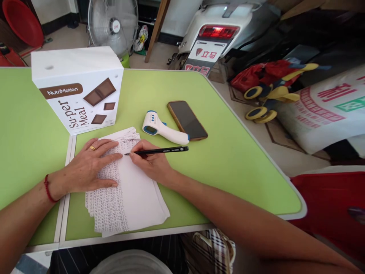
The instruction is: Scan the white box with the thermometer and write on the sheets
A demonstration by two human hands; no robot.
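My left hand lies flat with spread fingers on a stack of paper sheets, a ring on one finger. Rows of small handwritten letters cover the left part of the top sheet, while its right part is blank. Between the fingers of my right hand is a black pen, its tip at the paper just beside my left index finger. A white infrared thermometer lies beyond my right hand, close to a dark smartphone in a yellowish case.
Behind the papers stands a white NutriMotion box on the green table. Past the table are a fan, a white scooter, a white sack and a red chair.
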